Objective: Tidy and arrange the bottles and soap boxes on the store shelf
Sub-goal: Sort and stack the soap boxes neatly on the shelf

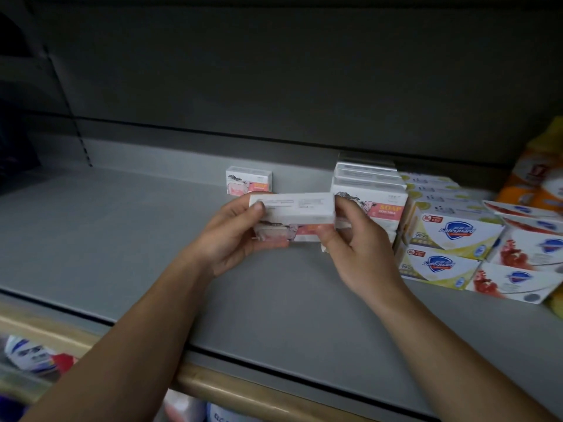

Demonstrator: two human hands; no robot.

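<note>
Work looks partway done: pink soap boxes [370, 190] and Safeguard boxes [451, 236] already stand in rows at the right of the shelf [122, 239], while the left hand [231, 236] and right hand [353, 242] grip a held soap box [292, 208] above it, and one lone box [248, 180] waits at the back.

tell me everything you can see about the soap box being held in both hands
The held soap box is a small white carton, apparently cardboard, with fine grey print on its top face and a pink panel with a cow drawing on its front. It is closed, roughly level, long side toward the camera, raised above the grey shelf. The left hand grips its left end, the right hand its right end, with thumbs on the front. Whether one box or two stacked is unclear.
</note>
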